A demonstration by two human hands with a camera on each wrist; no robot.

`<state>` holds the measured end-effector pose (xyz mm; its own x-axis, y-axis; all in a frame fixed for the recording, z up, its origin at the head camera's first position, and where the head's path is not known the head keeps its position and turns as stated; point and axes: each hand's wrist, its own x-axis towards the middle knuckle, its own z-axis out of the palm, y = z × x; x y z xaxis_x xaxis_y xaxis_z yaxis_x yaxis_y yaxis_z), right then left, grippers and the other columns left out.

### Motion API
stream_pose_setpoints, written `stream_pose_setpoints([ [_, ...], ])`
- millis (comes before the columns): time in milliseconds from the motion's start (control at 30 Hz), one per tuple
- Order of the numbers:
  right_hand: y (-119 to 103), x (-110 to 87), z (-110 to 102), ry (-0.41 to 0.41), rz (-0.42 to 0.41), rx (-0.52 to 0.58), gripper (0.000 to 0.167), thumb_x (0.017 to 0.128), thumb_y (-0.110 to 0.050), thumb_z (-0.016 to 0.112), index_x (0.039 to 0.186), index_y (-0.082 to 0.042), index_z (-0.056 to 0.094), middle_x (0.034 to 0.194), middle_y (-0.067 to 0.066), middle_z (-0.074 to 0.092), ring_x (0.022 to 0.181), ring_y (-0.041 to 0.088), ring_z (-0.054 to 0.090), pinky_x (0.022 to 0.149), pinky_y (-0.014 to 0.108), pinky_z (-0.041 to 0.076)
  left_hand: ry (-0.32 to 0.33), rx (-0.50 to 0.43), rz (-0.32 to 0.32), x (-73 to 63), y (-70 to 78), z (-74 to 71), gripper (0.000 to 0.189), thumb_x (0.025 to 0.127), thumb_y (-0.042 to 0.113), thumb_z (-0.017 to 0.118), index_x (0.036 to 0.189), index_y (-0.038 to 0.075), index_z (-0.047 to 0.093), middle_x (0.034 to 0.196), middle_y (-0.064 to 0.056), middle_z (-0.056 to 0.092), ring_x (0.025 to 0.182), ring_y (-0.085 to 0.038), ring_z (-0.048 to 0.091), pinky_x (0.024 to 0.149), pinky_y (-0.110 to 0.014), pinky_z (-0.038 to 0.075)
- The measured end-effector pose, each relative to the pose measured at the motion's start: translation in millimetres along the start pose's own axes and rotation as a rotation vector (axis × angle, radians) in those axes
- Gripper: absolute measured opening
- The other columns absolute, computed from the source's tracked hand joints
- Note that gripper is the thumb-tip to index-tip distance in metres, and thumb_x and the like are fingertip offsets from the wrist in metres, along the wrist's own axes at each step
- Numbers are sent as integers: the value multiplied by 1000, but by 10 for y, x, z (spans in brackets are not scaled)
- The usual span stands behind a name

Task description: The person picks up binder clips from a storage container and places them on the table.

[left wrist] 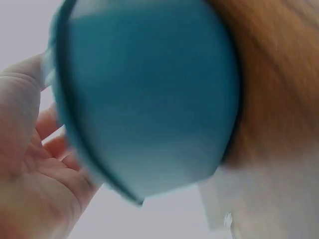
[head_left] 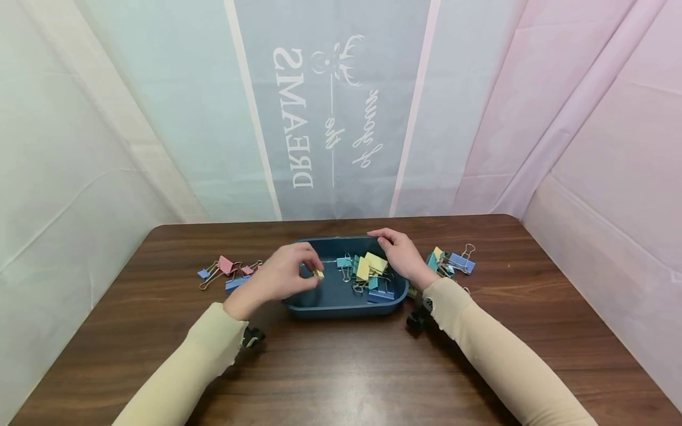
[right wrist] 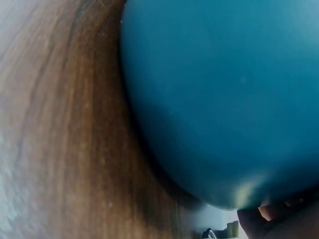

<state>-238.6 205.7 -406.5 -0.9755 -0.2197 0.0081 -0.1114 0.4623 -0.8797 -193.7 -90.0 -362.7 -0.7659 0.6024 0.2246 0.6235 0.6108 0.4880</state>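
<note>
A dark blue oval tray (head_left: 341, 310) sits on the table with several yellow, teal and blue binder clips (head_left: 375, 264) piled in its right half. My left hand (head_left: 282, 271) is over the tray's left end, pinching a small yellow binder clip (head_left: 318, 274) between thumb and fingertips. In the left wrist view the tray's outer wall (left wrist: 149, 99) covers much of the scene, and the clip is hidden. At the back right corner my right hand (head_left: 404, 255) grips the rim. The right wrist view shows fingers (right wrist: 254, 221) against the tray's outside.
Pink and blue binder clips (head_left: 226, 265) lie left of the tray, partly behind the left forearm. More clips, blue, teal and yellow (head_left: 461, 262), lie to the right beside the right wrist. A printed fabric curtain (head_left: 341, 201) hangs behind the wooden table (head_left: 341, 367).
</note>
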Motion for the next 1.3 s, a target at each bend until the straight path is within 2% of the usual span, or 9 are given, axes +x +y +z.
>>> stream_pose_setpoints([
  [267, -15, -11, -5, -4, 1, 5, 35, 109, -22, 39, 139, -18, 58, 148, 8, 47, 136, 29, 42, 105, 54, 37, 100, 56, -24, -257, -110, -333, 11, 83, 13, 78, 90, 17, 72, 95, 6, 61, 83, -17, 63, 66, -29, 51],
  [533, -5, -10, 8, 6, 2, -2, 34, 109, -21, 39, 137, -18, 59, 148, 8, 47, 136, 29, 42, 105, 54, 38, 102, 181, -95, -509, -367, -519, 9, 81, 6, 71, 85, 15, 70, 88, 5, 59, 74, -14, 58, 64, -31, 47],
  [667, -11, -19, 1, 8, -2, -7, 35, 109, -21, 39, 138, -18, 58, 148, 9, 47, 136, 29, 42, 105, 54, 38, 64, 181, -135, -581, -504, -500, 11, 81, 4, 70, 86, 13, 71, 89, 3, 61, 77, -17, 59, 68, -33, 48],
  [800, -3, -21, -1, 3, -1, -6, 35, 109, -21, 39, 138, -18, 58, 148, 9, 47, 136, 30, 42, 104, 54, 38, 10, 170, -173, -591, -638, -410, 10, 81, 5, 71, 88, 13, 72, 93, 2, 61, 81, -19, 62, 70, -35, 51],
  [900, 6, -20, 6, 1, -2, -4, 34, 109, -21, 39, 138, -19, 58, 148, 8, 47, 136, 29, 43, 102, 52, 40, -16, 178, -186, -574, -707, -344, 10, 82, 7, 71, 89, 14, 72, 94, 2, 61, 82, -18, 61, 77, -47, 48],
  [967, 13, -17, 13, 5, -3, -3, 34, 109, -21, 39, 137, -20, 59, 148, 8, 47, 135, 29, 43, 99, 51, 41, -26, 182, -186, -564, -735, -306, 10, 82, 7, 71, 89, 14, 73, 93, 2, 61, 81, -18, 60, 78, -49, 47],
  [1033, 17, -18, 18, 7, -5, -4, 34, 109, -21, 39, 137, -20, 59, 148, 7, 47, 134, 28, 44, 97, 50, 41, -38, 173, -176, -552, -757, -274, 10, 82, 7, 72, 90, 13, 73, 92, 1, 61, 80, -18, 58, 77, -48, 46],
  [1167, 19, -20, 16, 9, -5, -9, 34, 109, -21, 39, 137, -22, 59, 148, 7, 47, 133, 28, 45, 95, 49, 41, -66, 161, -132, -535, -810, -216, 12, 81, 6, 73, 93, 8, 72, 88, 0, 60, 76, -18, 55, 69, -34, 47],
  [1300, 12, -27, 6, 11, -12, -11, 34, 109, -21, 39, 137, -21, 58, 148, 7, 47, 134, 28, 45, 96, 50, 41, -72, 158, -120, -535, -829, -214, 13, 82, 7, 74, 95, 7, 73, 89, -1, 61, 77, -18, 56, 70, -34, 48],
])
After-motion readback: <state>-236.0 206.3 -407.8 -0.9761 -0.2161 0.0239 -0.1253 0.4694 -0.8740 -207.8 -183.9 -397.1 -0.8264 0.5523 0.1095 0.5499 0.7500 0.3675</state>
